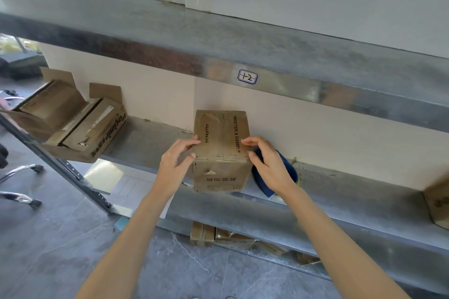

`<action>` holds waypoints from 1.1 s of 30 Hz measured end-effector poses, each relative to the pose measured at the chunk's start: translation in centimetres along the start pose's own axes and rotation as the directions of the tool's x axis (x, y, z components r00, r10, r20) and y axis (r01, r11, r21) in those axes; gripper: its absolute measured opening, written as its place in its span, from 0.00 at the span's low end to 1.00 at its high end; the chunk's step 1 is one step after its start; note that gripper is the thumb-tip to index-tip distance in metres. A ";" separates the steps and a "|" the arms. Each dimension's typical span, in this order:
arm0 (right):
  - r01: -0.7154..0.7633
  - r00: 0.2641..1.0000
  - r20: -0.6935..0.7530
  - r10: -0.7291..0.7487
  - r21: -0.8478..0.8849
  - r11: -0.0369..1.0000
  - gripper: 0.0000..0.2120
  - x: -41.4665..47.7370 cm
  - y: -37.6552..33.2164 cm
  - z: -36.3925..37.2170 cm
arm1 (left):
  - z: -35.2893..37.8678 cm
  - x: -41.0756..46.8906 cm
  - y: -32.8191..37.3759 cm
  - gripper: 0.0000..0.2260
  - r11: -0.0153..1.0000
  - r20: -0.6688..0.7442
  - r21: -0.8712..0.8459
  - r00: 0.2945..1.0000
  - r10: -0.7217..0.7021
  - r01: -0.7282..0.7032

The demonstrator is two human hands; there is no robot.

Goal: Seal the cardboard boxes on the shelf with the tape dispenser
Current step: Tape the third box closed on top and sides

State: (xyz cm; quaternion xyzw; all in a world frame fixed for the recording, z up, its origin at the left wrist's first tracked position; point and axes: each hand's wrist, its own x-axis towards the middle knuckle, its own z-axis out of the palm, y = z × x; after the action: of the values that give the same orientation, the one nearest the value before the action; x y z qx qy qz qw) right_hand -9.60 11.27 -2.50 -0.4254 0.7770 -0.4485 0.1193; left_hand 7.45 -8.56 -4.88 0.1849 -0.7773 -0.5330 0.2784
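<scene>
A small cardboard box (222, 133) stands near the middle of the metal shelf (150, 143), its top flaps folded shut and its front face flush with the shelf's front edge. Black lettering runs along its top, and more print marks the front.

The left hand (175, 160) grips the box at its nine o'clock side, fingers curled over the top left edge and thumb pressed against the front left corner. The right hand (269, 165) grasps the three o'clock side the same way, fingertips hooked on the top right edge and thumb at the front right corner.

The blue tape dispenser (262, 184) lies on the shelf just beside the box at its four o'clock, mostly hidden behind the right hand and wrist; neither hand touches it.

At nine o'clock from the box, well apart, an open carton (80, 124) sits on the shelf with its flaps up and smaller packs inside. At three o'clock, at the picture's edge, part of another carton (437, 204) shows. At twelve o'clock, the beam above carries a handwritten label (247, 77). At six o'clock, flattened cartons (202, 234) rest on a lower level.
</scene>
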 end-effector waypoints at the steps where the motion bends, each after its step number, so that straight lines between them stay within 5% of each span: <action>1: -0.005 1.000 0.025 0.005 0.004 1.000 0.19 0.0 0.0 -0.3 | -0.2 0.0 -0.1 0.15 1.000 0.015 -0.022 1.000 -0.014 0.014; 6: -0.052 0.988 0.139 0.061 -0.066 0.996 0.29 0.4 0.1 -1.5 | -0.7 0.4 0.0 0.21 1.000 0.024 0.016 1.000 -0.003 0.003; 12: -0.033 0.997 0.070 0.038 -0.075 0.997 0.18 0.7 -0.4 -1.0 | -0.3 0.1 0.2 0.14 0.997 -0.004 0.068 0.999 0.046 -0.045; 33: -0.057 0.991 0.117 0.070 -0.111 0.992 0.28 1.0 0.1 -1.5 | -0.4 0.2 -0.2 0.20 0.999 -0.003 0.010 0.999 0.040 -0.040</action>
State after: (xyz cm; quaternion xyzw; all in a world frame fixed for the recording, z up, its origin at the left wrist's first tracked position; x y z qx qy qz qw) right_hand -11.14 11.45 -1.50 -0.4326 0.8043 -0.3757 0.1572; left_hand 7.55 -9.08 -4.87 0.1714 -0.7832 -0.5230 0.2893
